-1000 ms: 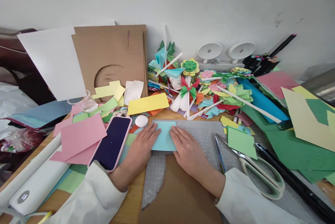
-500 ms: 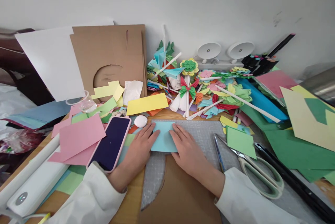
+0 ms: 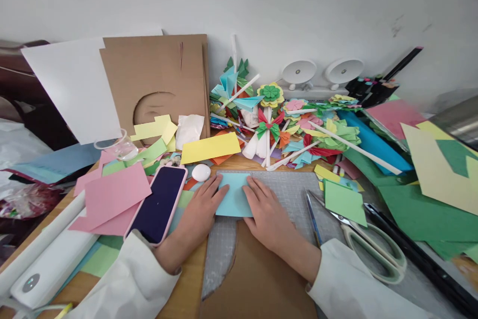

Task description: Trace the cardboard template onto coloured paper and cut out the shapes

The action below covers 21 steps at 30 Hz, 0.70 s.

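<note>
The scene is viewed from the wearer's head, above the near edge; the camera is faced forward and down, with both forearms taken in from close by and the wall [image 3: 246,0] included at the far side.

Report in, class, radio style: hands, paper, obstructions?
Left hand and right hand flat on blue paper. Paper on cutting mat. Cardboard close on the near side; scissors off right.
</note>
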Available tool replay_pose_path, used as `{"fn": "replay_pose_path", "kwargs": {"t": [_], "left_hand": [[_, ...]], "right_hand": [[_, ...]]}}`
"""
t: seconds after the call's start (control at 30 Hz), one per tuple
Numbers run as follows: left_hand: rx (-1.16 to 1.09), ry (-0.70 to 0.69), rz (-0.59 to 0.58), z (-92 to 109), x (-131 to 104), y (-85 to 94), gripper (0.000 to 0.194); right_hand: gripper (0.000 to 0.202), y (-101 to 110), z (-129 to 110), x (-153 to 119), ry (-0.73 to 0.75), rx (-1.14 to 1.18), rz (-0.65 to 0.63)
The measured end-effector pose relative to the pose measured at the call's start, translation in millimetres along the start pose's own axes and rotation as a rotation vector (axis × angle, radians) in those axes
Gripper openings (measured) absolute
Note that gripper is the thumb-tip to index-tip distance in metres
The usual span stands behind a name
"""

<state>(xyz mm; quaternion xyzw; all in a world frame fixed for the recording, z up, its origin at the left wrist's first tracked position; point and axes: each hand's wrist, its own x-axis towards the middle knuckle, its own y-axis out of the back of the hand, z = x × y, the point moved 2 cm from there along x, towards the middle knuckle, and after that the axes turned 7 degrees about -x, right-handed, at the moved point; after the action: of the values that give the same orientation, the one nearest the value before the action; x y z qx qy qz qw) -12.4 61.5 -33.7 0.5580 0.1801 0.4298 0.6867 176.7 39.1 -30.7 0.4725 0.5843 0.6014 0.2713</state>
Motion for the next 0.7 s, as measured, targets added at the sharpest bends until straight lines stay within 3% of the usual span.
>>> {"fn": "replay_pose_path", "kwargs": {"t": [0.7], "left_hand": [[-0.005, 0.021, -0.003, 1.4, -0.2, 0.2, 0.069]], "right_hand": [[0.046, 0.1, -1.0, 1.0, 0.028, 0.015, -0.001]]}}
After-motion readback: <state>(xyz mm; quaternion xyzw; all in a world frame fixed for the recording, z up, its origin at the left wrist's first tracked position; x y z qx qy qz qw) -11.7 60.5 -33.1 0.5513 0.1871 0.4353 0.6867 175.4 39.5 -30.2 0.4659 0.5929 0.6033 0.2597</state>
